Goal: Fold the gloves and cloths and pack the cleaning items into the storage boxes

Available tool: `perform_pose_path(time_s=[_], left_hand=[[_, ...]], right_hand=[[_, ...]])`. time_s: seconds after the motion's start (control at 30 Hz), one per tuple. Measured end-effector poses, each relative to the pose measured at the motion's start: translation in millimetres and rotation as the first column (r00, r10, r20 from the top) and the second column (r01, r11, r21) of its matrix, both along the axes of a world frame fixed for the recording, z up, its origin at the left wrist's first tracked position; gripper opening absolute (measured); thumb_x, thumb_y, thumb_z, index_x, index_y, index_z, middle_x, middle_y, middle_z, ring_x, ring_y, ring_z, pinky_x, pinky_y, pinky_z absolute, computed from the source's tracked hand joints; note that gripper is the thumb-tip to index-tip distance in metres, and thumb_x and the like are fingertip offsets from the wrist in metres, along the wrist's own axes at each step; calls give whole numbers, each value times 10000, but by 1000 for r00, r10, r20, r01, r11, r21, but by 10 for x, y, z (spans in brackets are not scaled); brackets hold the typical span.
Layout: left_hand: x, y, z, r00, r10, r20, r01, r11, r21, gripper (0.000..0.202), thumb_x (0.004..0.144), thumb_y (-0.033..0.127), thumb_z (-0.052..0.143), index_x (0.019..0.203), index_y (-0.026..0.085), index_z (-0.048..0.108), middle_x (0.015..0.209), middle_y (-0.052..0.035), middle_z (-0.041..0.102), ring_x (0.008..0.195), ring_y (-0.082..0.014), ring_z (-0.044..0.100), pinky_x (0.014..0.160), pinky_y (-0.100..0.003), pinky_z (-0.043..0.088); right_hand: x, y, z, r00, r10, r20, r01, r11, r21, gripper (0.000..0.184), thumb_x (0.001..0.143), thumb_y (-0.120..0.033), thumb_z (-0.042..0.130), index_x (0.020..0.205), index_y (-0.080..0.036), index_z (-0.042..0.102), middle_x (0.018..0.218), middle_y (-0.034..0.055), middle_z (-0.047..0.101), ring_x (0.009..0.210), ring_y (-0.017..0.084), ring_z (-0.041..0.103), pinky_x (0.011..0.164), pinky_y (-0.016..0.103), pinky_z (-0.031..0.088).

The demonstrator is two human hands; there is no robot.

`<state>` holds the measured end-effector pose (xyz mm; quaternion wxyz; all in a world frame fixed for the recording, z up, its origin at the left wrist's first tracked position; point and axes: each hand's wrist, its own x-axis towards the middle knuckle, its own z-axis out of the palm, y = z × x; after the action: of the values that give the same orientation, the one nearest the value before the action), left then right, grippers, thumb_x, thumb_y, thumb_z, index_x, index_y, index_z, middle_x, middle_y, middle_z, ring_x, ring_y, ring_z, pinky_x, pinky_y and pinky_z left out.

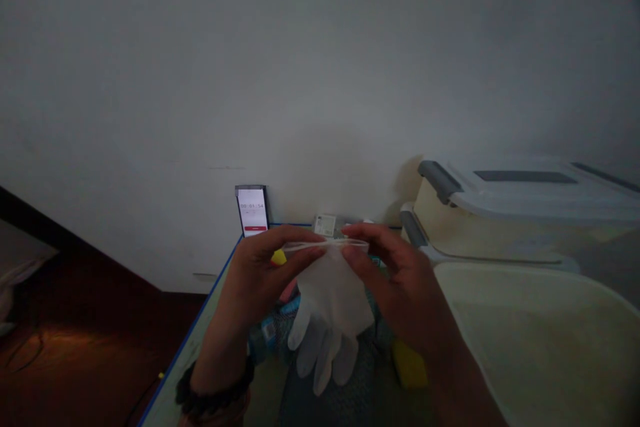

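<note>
A thin white disposable glove [327,310] hangs fingers down in front of me, over the table. My left hand [260,273] pinches the left side of its cuff between thumb and fingers. My right hand [395,273] pinches the right side, and together they stretch the cuff opening flat. A dark bead bracelet [210,393] sits on my left wrist.
A phone [253,209] with a lit screen leans on the white wall. Stacked lidded plastic bins [500,207] and a large cream tub [540,340] stand at right. Yellow, pink and blue small items [280,307] lie on the blue-edged table [200,327]. Dark wooden floor at left.
</note>
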<state>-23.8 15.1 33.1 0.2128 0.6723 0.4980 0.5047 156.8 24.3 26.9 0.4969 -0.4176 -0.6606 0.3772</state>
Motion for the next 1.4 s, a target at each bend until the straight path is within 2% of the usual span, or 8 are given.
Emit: perform_pose_path(time_s=[0.17,0.37,0.67,0.77,0.93,1.03,1.23,1.4], left_hand=[[-1,51,-40,999,25,25,-24,999,-40,115,760,309,690,828,220,718,758,-1,732,677,-139,666,592,-200,524],[-2,43,-8,998,56,36,-53,996,-77,137,753,298,698,859,213,721,798,-12,747,705,-147,682,612,-208,541],[19,50,8,996,93,-6,-94,995,-45,91,754,263,692,812,233,755,790,10,768,713,-147,698,669,-207,549],[17,51,4,995,97,12,-96,994,-50,85,751,256,693,806,234,754,774,15,767,688,-132,694,634,-182,541],[0,66,-32,984,161,82,-153,984,-93,128,715,300,726,794,199,728,676,6,733,570,-111,649,488,-152,494],[-11,81,-50,980,174,101,-164,981,-102,164,710,320,729,805,189,705,685,0,721,571,-111,644,484,-157,494],[65,66,-40,971,231,-54,-228,972,65,122,741,284,703,792,182,660,710,11,680,655,-112,652,622,-189,524],[181,4,-5,973,203,-109,-191,975,112,112,754,253,690,819,178,639,652,31,645,580,-93,624,562,-173,501]], right_hand=[[13,22,-6,999,-11,33,9,999,41,130,855,-332,568,912,-251,651,894,10,684,816,167,631,697,296,477],[24,29,-20,997,-65,31,63,995,72,116,862,-311,565,929,-259,644,880,-2,665,790,156,614,691,296,461],[21,34,-25,992,-128,23,126,988,86,156,858,-280,574,998,-255,639,933,-4,674,825,146,617,730,292,467],[22,38,-22,989,-134,64,128,988,86,180,854,-283,577,1018,-249,644,910,-2,677,802,143,616,723,292,466],[17,35,-19,988,-142,67,134,984,114,92,853,-270,578,907,-236,645,808,-23,649,727,125,600,680,278,456],[7,45,-28,984,-172,53,164,977,137,78,848,-256,584,902,-224,630,812,-20,632,730,126,590,682,286,455],[-40,75,-68,984,-174,40,160,959,236,74,840,-191,577,903,-189,616,895,20,590,808,143,565,735,316,467],[-89,53,-62,992,-124,-21,125,965,230,74,826,-183,599,890,-202,631,882,9,607,825,131,593,745,288,487]])
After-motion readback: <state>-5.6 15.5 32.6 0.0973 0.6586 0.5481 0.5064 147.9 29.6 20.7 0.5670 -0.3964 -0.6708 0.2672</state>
